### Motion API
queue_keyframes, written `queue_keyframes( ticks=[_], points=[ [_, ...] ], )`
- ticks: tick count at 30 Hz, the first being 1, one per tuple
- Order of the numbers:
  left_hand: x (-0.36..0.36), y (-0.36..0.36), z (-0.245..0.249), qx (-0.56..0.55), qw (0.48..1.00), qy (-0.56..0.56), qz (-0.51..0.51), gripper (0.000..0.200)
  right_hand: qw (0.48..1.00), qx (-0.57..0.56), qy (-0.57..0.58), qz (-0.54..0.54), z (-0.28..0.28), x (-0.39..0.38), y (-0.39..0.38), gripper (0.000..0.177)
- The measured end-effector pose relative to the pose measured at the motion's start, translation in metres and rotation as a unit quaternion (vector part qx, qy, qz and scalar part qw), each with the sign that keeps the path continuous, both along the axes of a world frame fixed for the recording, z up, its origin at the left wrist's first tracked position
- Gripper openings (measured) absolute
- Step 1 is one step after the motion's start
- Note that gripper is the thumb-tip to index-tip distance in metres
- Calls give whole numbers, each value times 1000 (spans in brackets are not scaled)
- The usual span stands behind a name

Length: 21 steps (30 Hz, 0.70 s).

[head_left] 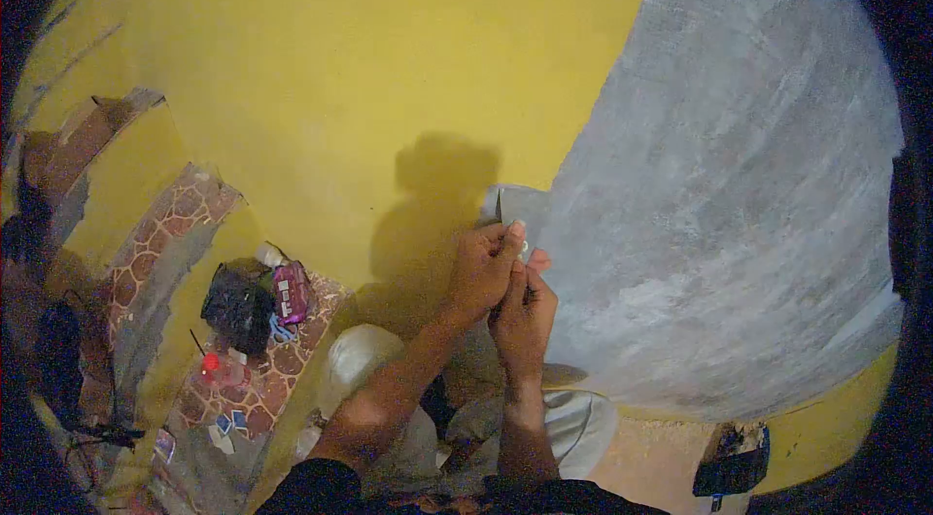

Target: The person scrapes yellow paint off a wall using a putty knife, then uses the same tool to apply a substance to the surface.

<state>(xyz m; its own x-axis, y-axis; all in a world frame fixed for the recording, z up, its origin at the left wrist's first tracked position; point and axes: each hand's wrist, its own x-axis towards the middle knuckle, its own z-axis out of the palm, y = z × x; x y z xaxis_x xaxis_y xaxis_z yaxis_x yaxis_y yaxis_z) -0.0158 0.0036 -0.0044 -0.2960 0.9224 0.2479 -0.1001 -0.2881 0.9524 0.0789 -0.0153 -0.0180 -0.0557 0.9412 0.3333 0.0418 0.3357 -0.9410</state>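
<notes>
Near the middle of the view, my left hand (483, 265) is closed, its thumb and fingertips pinched together around something small. Just below and to the right, my right hand (525, 314) is closed too, its fingertips close to those of my left hand. A small whitish piece (525, 248) shows between the fingertips, and a pink piece (538, 259) sticks out to the right. They are too small to make out. A dark pointed thing (500, 206) rises above my left hand, in front of a grey patch.
At the left, a patterned ledge (267, 389) holds a black bag (236, 309), a purple packet (291, 291), a red-topped item (210, 361) and small blue-and-white pieces (231, 421). A black box (731, 472) is at the lower right. Yellow and grey painted surfaces lie ahead.
</notes>
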Motion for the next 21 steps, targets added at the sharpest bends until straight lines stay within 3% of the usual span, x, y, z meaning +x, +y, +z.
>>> queue_keyframes(
  ticks=[3, 6, 7, 8, 9, 10, 12, 13, 15, 16, 18, 21],
  points=[
    [5, 0, 6, 43, 999, 18, 23, 44, 998, 12, -58, -13, 18, 4, 1, 42],
    [2, -3, 49, 29, 997, 1, 67, 46, 996, 3, -82, -20, 65, 0, 4, 44],
    [2, -2, 59, 27, 998, -1, 62, 46, 992, 79, -97, -21, 75, -4, 13, 44],
    [1, -1, 67, 39, 994, -100, 14, 45, 981, 155, -113, -20, 79, -3, 17, 44],
    [0, -1, 70, 53, 978, -197, -33, 46, 981, 155, -116, -21, 78, -1, 15, 44],
    [-1, 1, 59, 55, 978, -199, -34, 46, 984, 135, -115, -19, 75, 0, 14, 44],
    [-5, 11, 18, 68, 994, -82, 1, 44, 986, 122, -115, -13, 61, 3, 10, 44],
    [-4, 12, 4, 75, 994, -84, 5, 44, 995, 62, -77, 0, 42, 7, 6, 43],
    [-5, 15, -15, 45, 970, -235, -45, 44, 999, 3, -36, 16, 22, 13, 1, 42],
    [-8, 20, -20, 44, 971, -231, -43, 44, 999, -32, -2, 30, 14, 15, -3, 40],
    [-10, 19, -26, 40, 992, -110, -55, 44, 995, -82, 39, 41, 0, 15, -7, 38],
    [0, 9, -14, 11, 998, -10, -66, 41, 998, -31, 50, 27, -11, 14, -6, 37]
  ],
)
